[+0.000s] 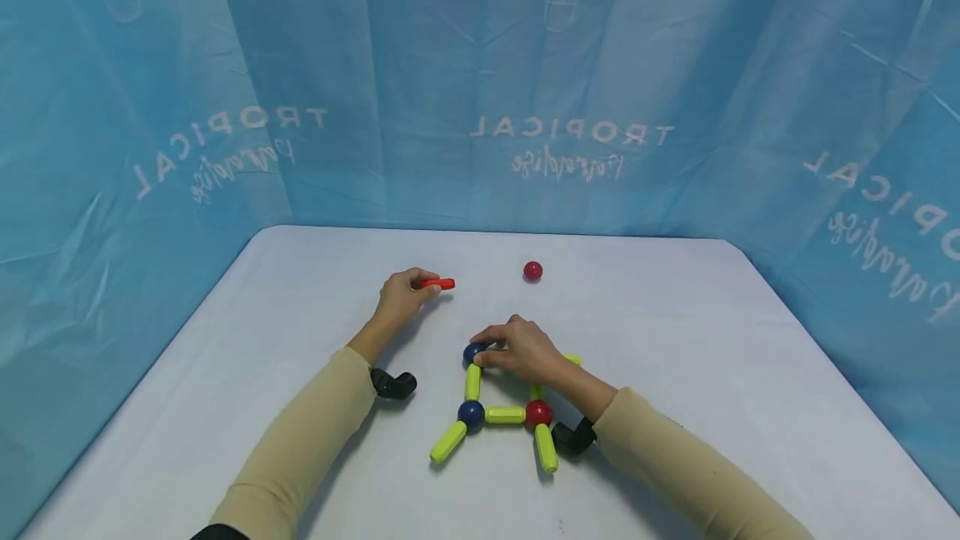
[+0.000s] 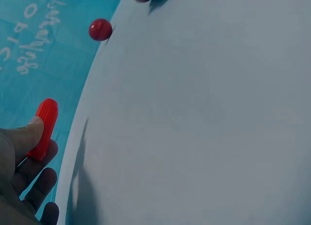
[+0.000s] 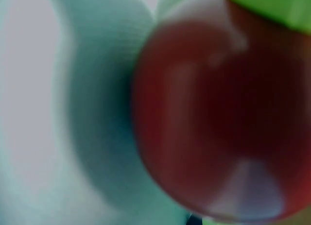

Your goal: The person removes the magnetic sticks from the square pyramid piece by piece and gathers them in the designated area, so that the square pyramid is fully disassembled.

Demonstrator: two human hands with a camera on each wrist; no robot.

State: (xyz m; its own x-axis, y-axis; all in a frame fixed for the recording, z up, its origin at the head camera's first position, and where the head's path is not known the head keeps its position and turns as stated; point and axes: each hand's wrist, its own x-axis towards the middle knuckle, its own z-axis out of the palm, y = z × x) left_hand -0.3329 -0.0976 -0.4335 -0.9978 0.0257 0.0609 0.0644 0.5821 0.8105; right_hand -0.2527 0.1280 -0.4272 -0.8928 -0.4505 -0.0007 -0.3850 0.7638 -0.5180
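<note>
Between thumb and fingers my left hand (image 1: 403, 298) pinches a red rod (image 2: 44, 128), held above the table toward the back left. My right hand (image 1: 525, 350) grips a dark blue ball (image 1: 472, 354) at the far left corner of a joined shape of yellow-green rods and balls. From that ball a yellow-green rod (image 1: 472, 382) runs to a second blue ball (image 1: 471, 415). Another rod (image 1: 505, 415) links it to a red ball (image 1: 538, 413), which fills much of the right wrist view. Loose-ended rods point toward the front. The right hand and wrist hide part of the shape's far side.
A single red ball (image 1: 532, 271) lies apart near the back of the white table (image 1: 637, 290). Blue printed curtains (image 1: 480, 65) stand around the table's back and sides. Each wrist wears a black camera (image 1: 393, 385).
</note>
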